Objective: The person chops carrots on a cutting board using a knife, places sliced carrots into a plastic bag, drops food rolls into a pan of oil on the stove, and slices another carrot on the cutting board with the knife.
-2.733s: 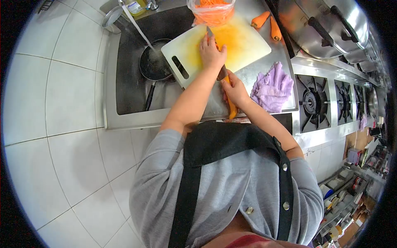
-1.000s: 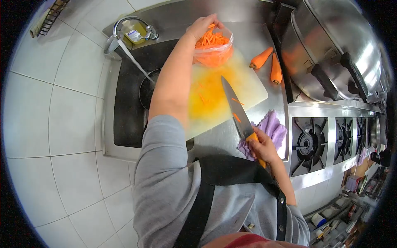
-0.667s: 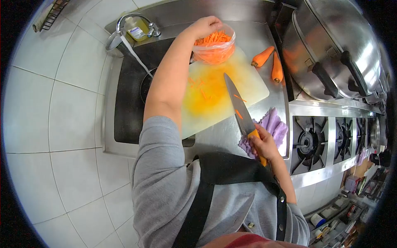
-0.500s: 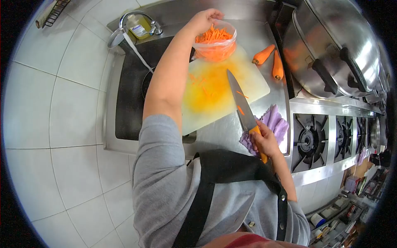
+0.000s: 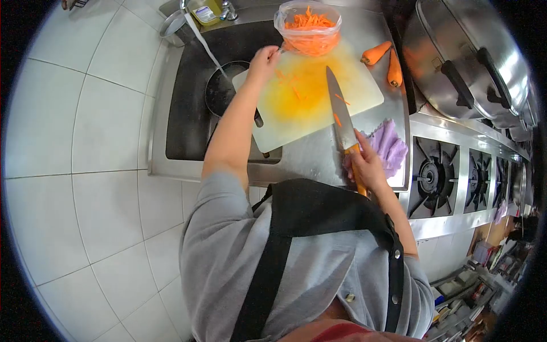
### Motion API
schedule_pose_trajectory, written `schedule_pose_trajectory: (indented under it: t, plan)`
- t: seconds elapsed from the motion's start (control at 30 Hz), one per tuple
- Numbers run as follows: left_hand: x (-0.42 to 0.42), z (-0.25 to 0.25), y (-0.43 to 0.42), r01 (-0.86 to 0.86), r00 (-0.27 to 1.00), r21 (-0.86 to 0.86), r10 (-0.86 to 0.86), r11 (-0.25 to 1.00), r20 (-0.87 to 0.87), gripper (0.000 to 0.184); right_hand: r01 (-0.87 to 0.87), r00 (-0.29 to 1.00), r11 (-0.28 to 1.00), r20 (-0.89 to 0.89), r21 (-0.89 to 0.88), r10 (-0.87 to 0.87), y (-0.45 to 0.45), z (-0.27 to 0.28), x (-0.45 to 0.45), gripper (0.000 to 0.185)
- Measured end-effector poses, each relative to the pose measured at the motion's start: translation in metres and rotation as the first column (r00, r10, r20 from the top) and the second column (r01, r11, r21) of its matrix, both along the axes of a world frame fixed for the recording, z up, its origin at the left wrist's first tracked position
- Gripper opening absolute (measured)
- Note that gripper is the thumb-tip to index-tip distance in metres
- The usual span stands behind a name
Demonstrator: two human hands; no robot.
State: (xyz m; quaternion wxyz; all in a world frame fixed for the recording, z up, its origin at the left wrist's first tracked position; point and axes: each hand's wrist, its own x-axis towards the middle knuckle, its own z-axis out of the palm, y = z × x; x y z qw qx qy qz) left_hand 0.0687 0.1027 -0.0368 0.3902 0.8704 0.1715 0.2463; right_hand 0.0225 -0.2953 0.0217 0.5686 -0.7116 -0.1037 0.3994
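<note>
My right hand (image 5: 368, 165) grips the orange handle of a large knife (image 5: 340, 108), whose blade points away with carrot shreds stuck to it. The tip lies over the yellow-stained white cutting board (image 5: 364, 94). My left hand (image 5: 265, 60) is closed at the board's far left edge, its fingertips on something small that I cannot make out. Just beyond it, a clear plastic bag or tub (image 5: 310, 43) holds shredded carrot (image 5: 310, 21). A few shreds lie on the board. Two carrot pieces (image 5: 376, 53) rest to its right.
Water runs from a tap (image 5: 196, 34) into a black pan (image 5: 222, 88) in the sink (image 5: 185, 137). A purple cloth (image 5: 389, 147) lies beside my right hand. Large metal pots (image 5: 456, 54) and gas burners (image 5: 433, 176) are at the right; a metal cup (image 5: 176, 27) stands behind the sink.
My left hand has come down from above the shredded carrot to the board's far left edge. Earlier both hands were on the knife; now only my right hand holds it. The view has shifted.
</note>
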Motion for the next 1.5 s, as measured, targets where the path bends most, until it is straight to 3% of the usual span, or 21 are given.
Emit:
schedule_pose_trajectory:
  t: [0.03,0.1,0.2,0.33,0.47,0.67,0.73,0.77,0.83,0.9,0.93,0.97,1.07,1.17,1.27,1.4,1.47,1.5]
  plan:
    - [-0.006,-0.015,-0.005,0.007,1.000,-0.003,-0.007,1.000,0.002,0.033,-0.021,0.999,1.000,-0.032,-0.018,0.020,0.005,0.000,-0.002,0.054]
    - [-0.014,-0.035,-0.018,-0.037,0.991,0.384,0.082,0.923,-0.102,0.052,-0.032,0.999,0.999,-0.008,-0.011,0.032,0.016,-0.013,-0.008,0.055]
    - [-0.011,-0.020,-0.048,0.046,0.966,0.319,0.040,0.946,-0.257,0.063,-0.036,0.998,0.999,0.046,-0.004,0.036,0.039,-0.025,-0.016,0.056]
    - [-0.012,-0.024,-0.075,0.063,0.981,0.342,0.004,0.937,-0.193,0.062,-0.025,0.992,1.000,0.124,0.010,0.024,0.073,-0.028,-0.014,0.056]
    - [-0.026,-0.013,-0.098,0.104,0.988,0.189,-0.080,0.976,-0.130,0.065,-0.083,0.993,0.992,0.087,0.092,0.075,0.099,-0.030,-0.013,0.057]
    - [-0.032,-0.003,-0.111,-0.073,0.997,0.153,0.077,0.986,-0.020,0.068,-0.090,0.996,0.988,-0.009,0.123,0.092,0.125,-0.013,-0.028,0.059]
    - [-0.037,0.002,-0.110,-0.088,0.996,-0.065,0.090,0.994,0.016,0.062,-0.104,0.988,0.991,0.126,0.087,0.093,0.131,-0.009,-0.031,0.057]
    - [-0.035,0.001,-0.109,-0.084,0.996,-0.062,0.085,0.995,0.023,0.062,-0.116,0.984,0.990,0.146,0.083,0.103,0.131,-0.006,-0.031,0.056]
    - [-0.031,-0.006,-0.107,-0.121,0.963,-0.285,0.181,0.951,0.197,0.050,-0.142,0.966,0.990,0.217,0.004,0.138,0.134,0.017,-0.032,0.056]
    - [-0.021,0.006,-0.100,-0.094,0.926,-0.349,0.210,0.932,0.313,0.045,-0.161,0.941,0.984,0.289,-0.079,0.177,0.136,0.028,-0.027,0.057]
    - [-0.015,0.022,-0.099,-0.064,0.877,-0.412,0.248,0.909,0.411,0.041,-0.157,0.794,0.985,0.583,-0.077,0.172,0.136,0.031,-0.020,0.056]
    - [-0.005,0.039,-0.097,-0.076,0.862,-0.401,0.263,0.913,0.433,0.037,-0.154,0.562,0.985,0.813,-0.078,0.153,0.137,0.034,-0.013,0.056]
    - [0.030,0.101,-0.089,-0.041,0.799,-0.364,0.249,0.931,0.547,0.040,-0.066,0.503,0.970,0.832,-0.233,0.234,0.142,0.090,0.014,0.054]
    - [0.075,0.136,-0.078,-0.023,0.759,-0.412,0.284,0.911,0.585,0.043,-0.044,0.414,0.975,0.884,-0.220,0.218,0.141,0.128,0.041,0.052]
    - [0.118,0.143,-0.066,-0.040,0.732,-0.486,0.357,0.873,0.580,0.044,-0.016,0.451,0.969,0.863,-0.246,0.227,0.137,0.138,0.062,0.052]
    - [0.179,0.101,-0.039,-0.129,0.705,-0.524,0.449,0.842,0.549,0.034,-0.028,0.470,0.989,0.871,-0.146,0.142,0.114,0.133,0.079,0.052]
    - [0.198,0.078,-0.030,0.001,0.690,-0.631,0.456,0.776,0.561,0.032,0.011,0.524,0.979,0.835,-0.202,0.167,0.101,0.136,0.080,0.052]
    - [0.198,0.082,-0.022,-0.114,0.778,-0.455,0.364,0.883,0.511,0.039,0.012,0.527,0.979,0.833,-0.203,0.167,0.097,0.135,0.080,0.052]
